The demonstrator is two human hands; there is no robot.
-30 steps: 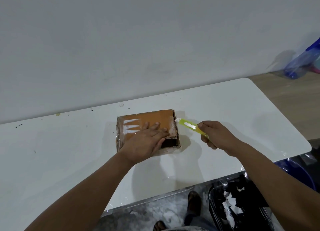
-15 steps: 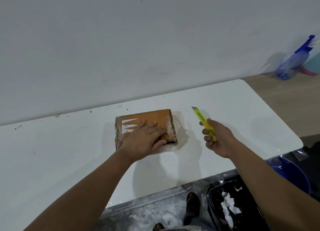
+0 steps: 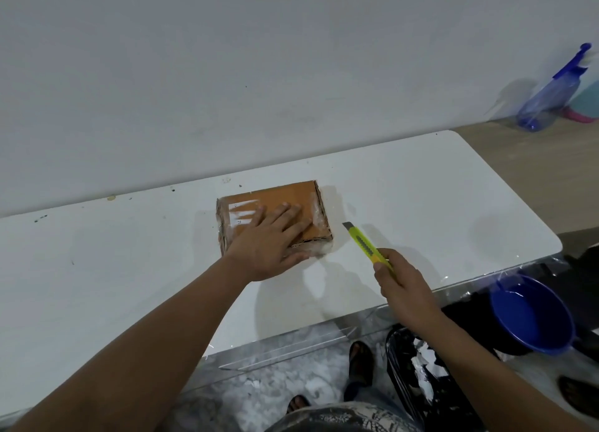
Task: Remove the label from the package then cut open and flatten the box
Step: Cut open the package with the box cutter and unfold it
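A small brown cardboard box (image 3: 291, 198) lies flat on the white table (image 3: 421, 204), with white label scraps on its top left and clear plastic along its near edge. My left hand (image 3: 269, 240) presses flat on the box top, fingers spread and straight. My right hand (image 3: 402, 279) grips a yellow utility knife (image 3: 364, 243) to the right of the box. The blade tip points up-left toward the box's right side, a short gap away from it.
A wall runs behind the table. A blue spray bottle (image 3: 547, 97) stands on the wooden surface at far right. Below the table's near edge are a blue basin (image 3: 531, 315) and a black bag (image 3: 428, 373) holding white paper scraps. Feet show on the floor.
My right hand drew the knife back from the box's right edge, lifted it, then lowered it nearer the table with the blade angled at the box. My left hand stayed pressing the box.
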